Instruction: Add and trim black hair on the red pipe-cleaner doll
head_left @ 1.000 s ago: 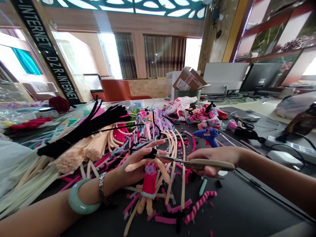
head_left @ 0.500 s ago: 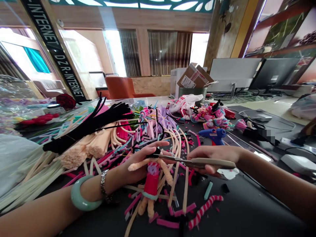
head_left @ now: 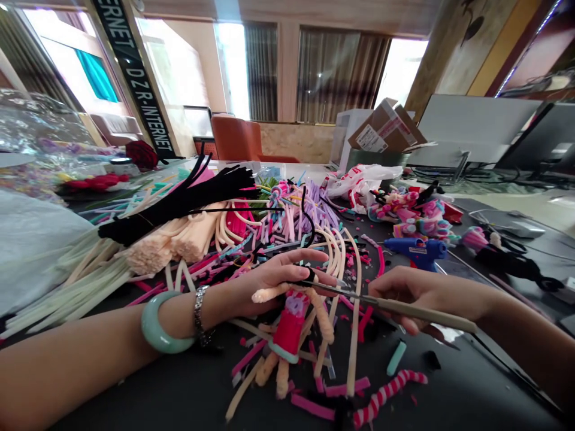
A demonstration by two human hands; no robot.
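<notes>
My left hand is closed around the head end of a pipe-cleaner doll, its thumb at a black fuzzy part. The doll has peach arms and legs and a red dress with a pale hem; the fingers partly hide its top. In my right hand is a pair of scissors with beige handles, seen nearly edge-on. Their blades point left at the black part beside my left thumb; I cannot tell whether they touch it.
Pipe-cleaner scraps and a red-and-white striped twist litter the dark table. Behind lie a black pipe-cleaner bundle, peach bundles, a blue glue gun and finished-looking fuzzy pieces. Monitors stand at the back right.
The view has tilted down and turned left, so the scene sits further right. Both hands keep their hold on the doll and scissors, blades still at the doll's top.
</notes>
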